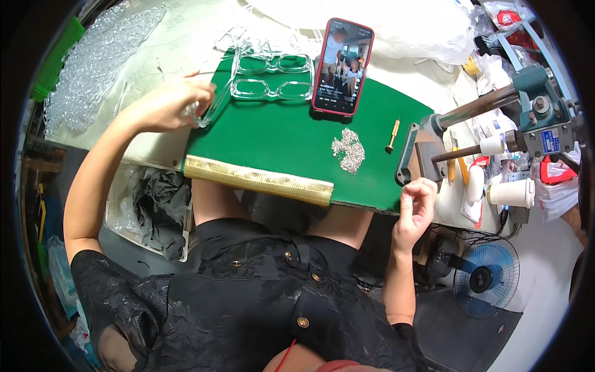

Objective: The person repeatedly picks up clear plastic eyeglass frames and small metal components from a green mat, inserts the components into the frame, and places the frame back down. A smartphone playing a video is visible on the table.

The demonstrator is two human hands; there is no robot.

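Note:
Two clear plastic eyeglass frames (271, 90) lie one beyond the other on a green mat (266, 133). To their left my left hand (180, 102) is curled, slightly blurred, around clear plastic that looks like an eyeglass temple (217, 102). My right hand (416, 214) is raised by the mat's near right edge, thumb and fingers pinched together; anything between them is too small to make out. Ahead of it lie a pile of tiny silvery screws (349, 150) and a small brass-coloured screwdriver (393, 136).
A phone in a red case (343, 68) stands beyond the screws. At the right is a metal bench press (483, 108), near a white cup (512, 193) and plastic bags. Many clear pieces (93, 68) are heaped at far left. A gold roll (257, 180) edges the mat; a fan (486, 276) stands below.

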